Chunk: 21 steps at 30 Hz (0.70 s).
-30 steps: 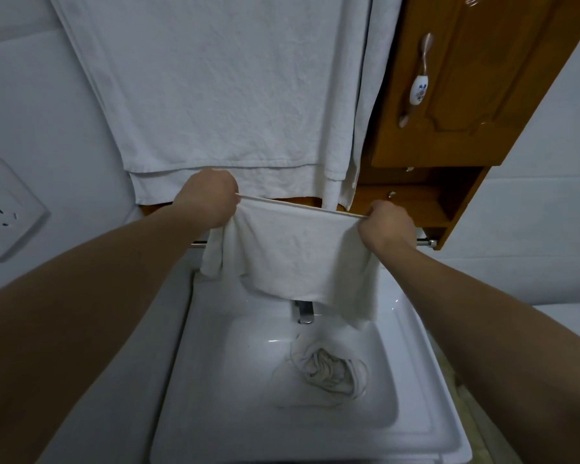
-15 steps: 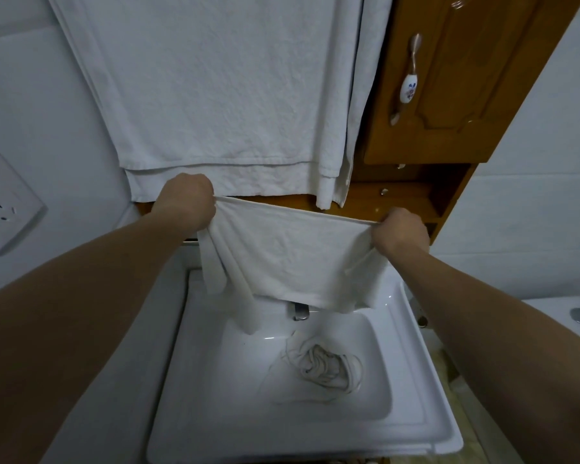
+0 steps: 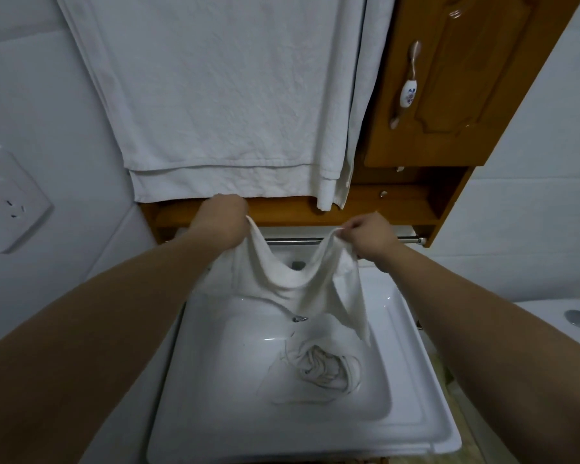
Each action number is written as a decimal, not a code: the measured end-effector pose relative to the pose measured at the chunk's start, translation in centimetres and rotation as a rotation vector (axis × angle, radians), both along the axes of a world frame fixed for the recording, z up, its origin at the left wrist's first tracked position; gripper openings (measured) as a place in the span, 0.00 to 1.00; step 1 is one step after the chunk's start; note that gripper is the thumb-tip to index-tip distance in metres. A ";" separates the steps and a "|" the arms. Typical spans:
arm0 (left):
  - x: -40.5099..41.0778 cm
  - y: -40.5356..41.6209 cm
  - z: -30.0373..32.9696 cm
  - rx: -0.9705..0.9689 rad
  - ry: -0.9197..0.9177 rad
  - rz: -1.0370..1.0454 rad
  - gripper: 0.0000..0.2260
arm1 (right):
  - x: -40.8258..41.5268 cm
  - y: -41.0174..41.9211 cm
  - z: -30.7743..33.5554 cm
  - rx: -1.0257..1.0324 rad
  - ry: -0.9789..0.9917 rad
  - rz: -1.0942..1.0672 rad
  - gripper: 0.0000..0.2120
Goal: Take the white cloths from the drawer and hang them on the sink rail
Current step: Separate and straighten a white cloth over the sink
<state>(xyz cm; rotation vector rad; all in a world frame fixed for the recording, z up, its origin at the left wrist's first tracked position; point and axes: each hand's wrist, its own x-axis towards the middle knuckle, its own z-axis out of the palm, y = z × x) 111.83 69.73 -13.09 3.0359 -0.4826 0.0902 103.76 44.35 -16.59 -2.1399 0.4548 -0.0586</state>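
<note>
The person stands over the sink (image 3: 426,390) with one white cloth (image 3: 292,283) held up between both hands, so the hanging of this piece looks to be underway and not finished. The left hand (image 3: 220,219) grips one top corner in a closed fist, and the right hand (image 3: 370,234) pinches the other corner between thumb and fingers; the cloth sags loosely between them, in front of the metal rail (image 3: 295,241) and not yet draped over it. A second, crumpled white cloth (image 3: 318,366) lies in the basin and probably has to be hung too. Large white towels (image 3: 221,95) hang higher up, though whether they belong to this task cannot be told. The drawer is not clearly in view.
</note>
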 end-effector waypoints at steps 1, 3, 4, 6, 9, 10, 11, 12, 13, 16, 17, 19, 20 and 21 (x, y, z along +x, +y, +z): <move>-0.4 -0.8 -0.1 -0.021 0.049 -0.038 0.18 | 0.2 0.9 0.6 0.053 -0.023 0.036 0.07; -1.3 -2.3 -0.1 -0.091 0.152 -0.107 0.24 | 0.3 2.7 1.8 0.143 -0.061 0.108 0.08; -1.7 -3.0 0.0 -0.125 0.179 -0.135 0.25 | 0.4 3.4 2.3 0.165 -0.081 0.134 0.08; -2.6 -4.2 0.3 -0.198 0.215 -0.170 0.24 | 0.6 4.5 3.0 0.169 -0.118 0.169 0.08; -3.5 -5.4 0.8 -0.359 0.353 -0.157 0.13 | 0.7 5.3 3.4 0.146 -0.158 0.168 0.07; -3.5 -5.5 0.7 -0.442 0.425 -0.138 0.09 | 0.7 5.3 3.4 0.152 -0.163 0.165 0.07; -3.5 -5.4 0.6 -0.525 0.482 -0.113 0.06 | 0.6 5.2 3.5 0.176 -0.165 0.166 0.06; -3.4 -5.2 0.4 -0.617 0.531 -0.078 0.07 | 0.5 5.0 3.5 0.217 -0.163 0.166 0.06; -3.1 -5.0 0.0 -0.723 0.579 -0.040 0.08 | 0.4 4.9 3.6 0.266 -0.158 0.161 0.05; -2.7 -4.5 -0.2 -0.961 0.625 0.061 0.08 | 0.2 4.7 3.5 0.365 -0.136 0.160 0.03; -2.6 -4.5 -0.2 -0.954 0.595 0.088 0.07 | 0.1 4.7 3.5 0.363 -0.126 0.167 0.02; -2.2 -4.5 -0.3 -0.889 0.477 0.122 0.07 | 0.1 4.7 3.2 0.276 -0.105 0.183 0.03; -1.9 -4.4 -0.5 -0.842 0.416 0.134 0.07 | 0.0 4.7 3.1 0.191 -0.097 0.189 0.04; -1.7 -4.2 -0.5 -0.780 0.354 0.131 0.06 | 0.0 4.7 2.9 0.102 -0.094 0.187 0.05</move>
